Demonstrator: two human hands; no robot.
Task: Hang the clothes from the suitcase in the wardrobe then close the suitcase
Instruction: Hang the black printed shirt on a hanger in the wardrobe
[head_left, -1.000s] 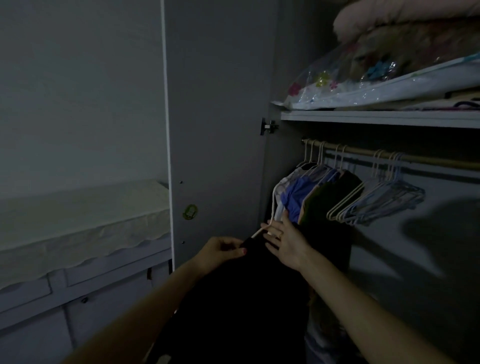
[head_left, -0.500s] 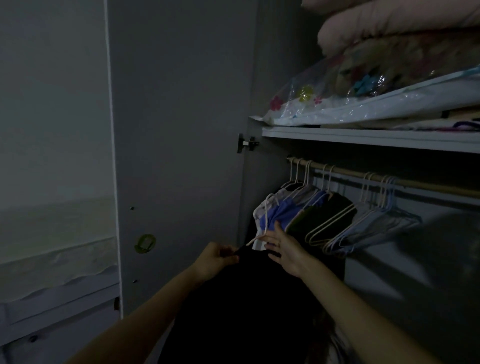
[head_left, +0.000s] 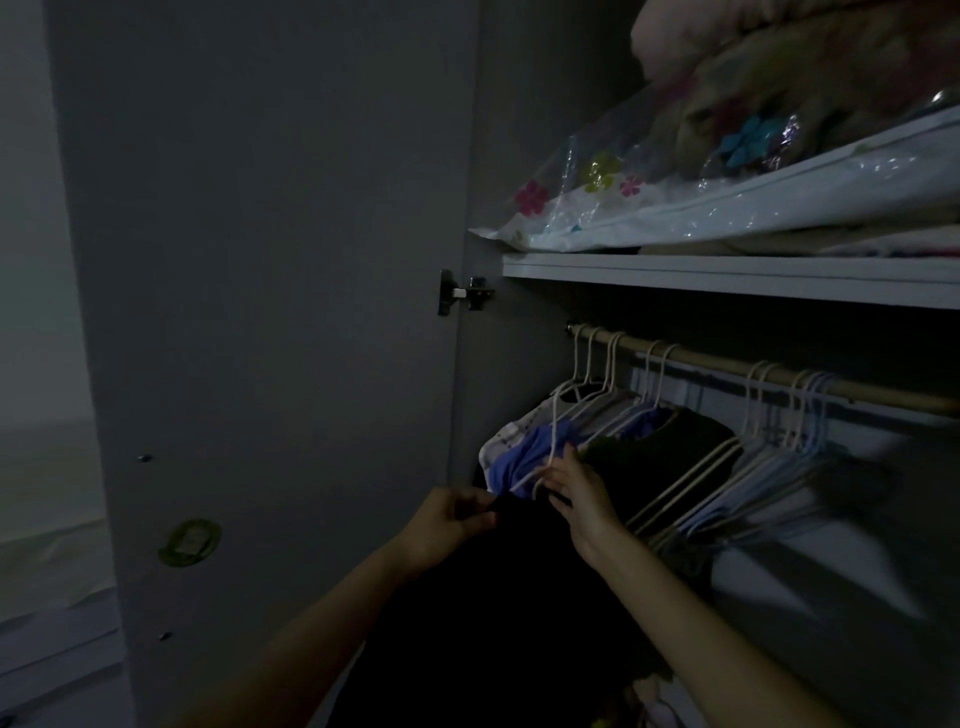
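While left hand (head_left: 447, 525) seemingly pinches black garment (head_left: 498, 613)

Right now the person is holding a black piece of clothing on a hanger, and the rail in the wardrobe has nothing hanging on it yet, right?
Not quite. The head view shows the rail already carries hung clothes and empty hangers. The rest fits: the left hand grips the black garment, and the right hand is at its hanger.
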